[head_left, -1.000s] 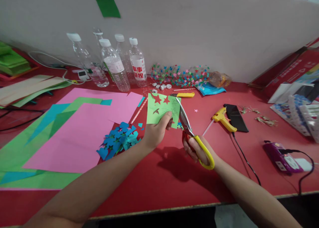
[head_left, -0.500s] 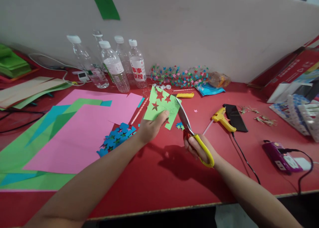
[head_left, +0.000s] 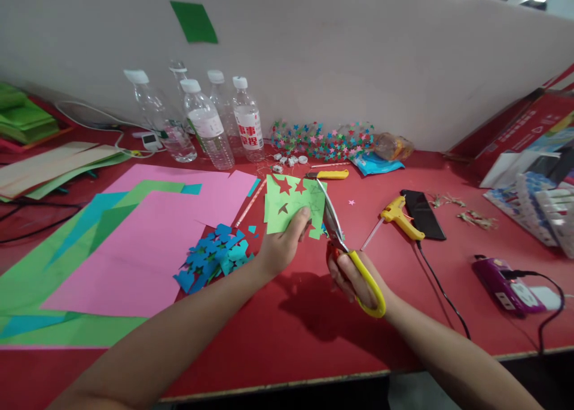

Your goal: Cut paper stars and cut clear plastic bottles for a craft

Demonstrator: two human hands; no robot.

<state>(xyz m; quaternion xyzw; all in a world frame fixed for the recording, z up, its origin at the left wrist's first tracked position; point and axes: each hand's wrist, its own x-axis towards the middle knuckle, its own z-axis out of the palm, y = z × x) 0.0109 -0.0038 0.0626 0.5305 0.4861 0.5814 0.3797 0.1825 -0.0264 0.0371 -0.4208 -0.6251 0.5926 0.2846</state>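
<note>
Partly within left hand (head_left: 282,248), green paper (head_left: 292,201)

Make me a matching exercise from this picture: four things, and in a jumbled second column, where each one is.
Things:
1. scissors
2. light green paper
3. yellow glue gun
4. dark green square

Places:
A. beside the black phone
B. on the wall
C. in the right hand
D. in the left hand

Pairs: 1-C, 2-D, 3-A, 4-B
</note>
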